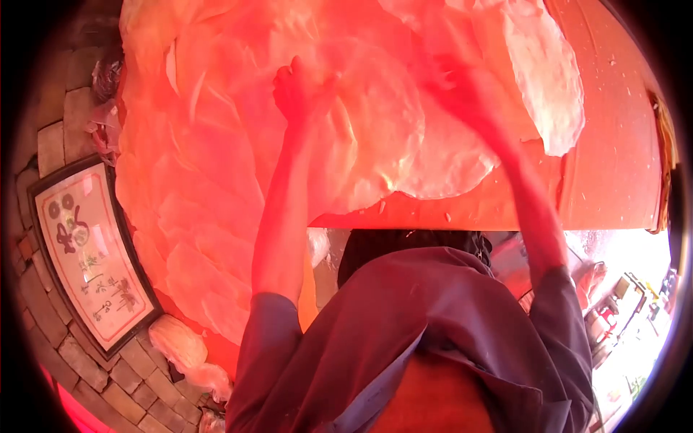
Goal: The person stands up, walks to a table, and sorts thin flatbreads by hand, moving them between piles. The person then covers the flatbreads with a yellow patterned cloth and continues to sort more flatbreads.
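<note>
Large, thin, pale sheets (216, 144) with ragged rounded edges lie overlapping in layers on a table, tinted red by the light. My left hand (299, 90) is over the middle of the layers, its fingers curled in at a sheet's surface, with folds running down beside it. To the right, my right hand (462, 83) reaches over the same sheets, its fingers blurred and pointing left. One paler sheet (545, 79) lies beyond that hand and drapes toward the table's right part. What the sheets are made of does not show.
The table's orange-red surface (606, 123) carries small white crumbs. A framed sign with brushed characters (94, 252) leans by the brick wall (94, 364) at left, with plastic-wrapped bundles (180, 343) below it. The table's near edge runs right in front of my body.
</note>
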Tool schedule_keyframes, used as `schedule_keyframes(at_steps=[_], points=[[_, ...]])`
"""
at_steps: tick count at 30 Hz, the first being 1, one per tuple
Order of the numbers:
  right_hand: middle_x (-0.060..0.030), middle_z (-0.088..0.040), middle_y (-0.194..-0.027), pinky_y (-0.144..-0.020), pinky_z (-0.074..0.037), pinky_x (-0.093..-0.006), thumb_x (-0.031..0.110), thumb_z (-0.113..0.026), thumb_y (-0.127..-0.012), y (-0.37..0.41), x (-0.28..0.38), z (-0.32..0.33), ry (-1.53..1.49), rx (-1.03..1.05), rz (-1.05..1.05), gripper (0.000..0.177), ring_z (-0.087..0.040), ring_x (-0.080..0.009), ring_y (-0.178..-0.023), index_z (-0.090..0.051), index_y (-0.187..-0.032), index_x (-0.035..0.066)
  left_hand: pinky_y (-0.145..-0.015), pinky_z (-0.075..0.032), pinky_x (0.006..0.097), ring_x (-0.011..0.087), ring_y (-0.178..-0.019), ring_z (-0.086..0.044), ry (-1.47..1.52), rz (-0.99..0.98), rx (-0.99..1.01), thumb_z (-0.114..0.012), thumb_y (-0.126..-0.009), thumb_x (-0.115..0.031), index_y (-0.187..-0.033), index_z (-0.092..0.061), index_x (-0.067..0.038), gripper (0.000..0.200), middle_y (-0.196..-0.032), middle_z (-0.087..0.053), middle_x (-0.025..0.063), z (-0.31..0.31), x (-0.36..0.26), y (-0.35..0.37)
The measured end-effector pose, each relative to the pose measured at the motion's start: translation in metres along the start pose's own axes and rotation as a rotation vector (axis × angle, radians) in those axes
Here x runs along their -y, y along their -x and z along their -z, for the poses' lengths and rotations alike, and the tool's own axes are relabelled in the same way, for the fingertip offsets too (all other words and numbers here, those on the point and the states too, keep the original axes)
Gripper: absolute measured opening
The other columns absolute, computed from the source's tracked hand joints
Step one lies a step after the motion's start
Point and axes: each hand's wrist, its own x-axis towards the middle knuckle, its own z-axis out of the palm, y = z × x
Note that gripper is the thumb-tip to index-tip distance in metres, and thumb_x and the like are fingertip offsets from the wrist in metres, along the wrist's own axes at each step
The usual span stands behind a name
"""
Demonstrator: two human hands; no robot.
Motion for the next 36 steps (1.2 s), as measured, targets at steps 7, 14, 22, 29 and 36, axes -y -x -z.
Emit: schedule_keyframes(at_steps=[7, 14, 22, 29, 36], points=[[-0.0168, -0.065, -0.103, -0.079, -0.051, -0.0427, 0.029, -0.078, -0.074, -0.013, 0.005, -0.082, 0.146, -0.142, -0.025, 0.050, -0.063, -0.0325, -0.093, -0.060, -0.112, 0.002, -0.093, -0.048, 0.0464, 0.0384, -0.110, -0.055, -0.126, -0.168, 0.131, -0.077, -0.072, -0.038, -0.121, -0.056, 0.001, 0.067, -0.115, -0.057, 0.0221, -0.001, 0.019, -0.027], [-0.0191, -0.067, -0.090, -0.075, -0.052, -0.0447, 0.033, -0.077, -0.072, -0.021, 0.003, -0.084, -0.039, -0.041, -0.039, 0.045, -0.066, -0.0346, -0.086, -0.064, -0.099, 0.000, -0.070, -0.051, 0.0353, 0.0179, -0.079, -0.061, 0.597, 0.163, 0.405, -0.066, -0.072, -0.010, -0.103, -0.060, 0.000, 0.034, -0.091, -0.063, 0.0067, 0.021, 0.088, -0.059], [-0.0182, -0.065, -0.084, -0.074, -0.050, -0.0434, 0.029, -0.078, -0.065, 0.006, 0.042, -0.083, -0.144, -0.146, 0.003, 0.056, -0.063, -0.0382, -0.082, -0.058, -0.107, -0.001, -0.066, -0.044, 0.0213, 0.0069, -0.073, -0.054, 0.870, 0.222, 0.145, -0.058, -0.076, 0.006, -0.101, -0.062, -0.001, 0.026, -0.080, -0.058, -0.0030, 0.188, 0.121, -0.016], [-0.0067, -0.063, -0.087, -0.064, -0.048, -0.0344, 0.031, -0.081, -0.072, 0.028, 0.015, -0.092, -0.400, -0.109, -0.121, 0.067, -0.060, -0.0210, -0.072, -0.052, -0.126, 0.003, -0.092, -0.047, 0.0290, 0.0189, -0.106, -0.061, 0.924, 0.035, 0.037, -0.047, -0.080, 0.006, -0.131, -0.052, 0.005, 0.051, -0.122, -0.063, 0.0124, 0.253, 0.091, 0.052], [-0.0010, -0.060, -0.084, -0.059, -0.043, -0.0228, 0.023, -0.078, -0.076, 0.021, 0.013, -0.059, -1.239, 0.224, -0.282, 0.047, -0.054, -0.0071, -0.066, -0.059, -0.113, 0.002, -0.090, -0.047, 0.0275, 0.0185, -0.101, -0.062, 1.069, 0.169, 0.090, -0.050, -0.077, 0.006, -0.127, -0.055, 0.007, 0.050, -0.116, -0.065, 0.0116, 0.241, 0.096, 0.083]])
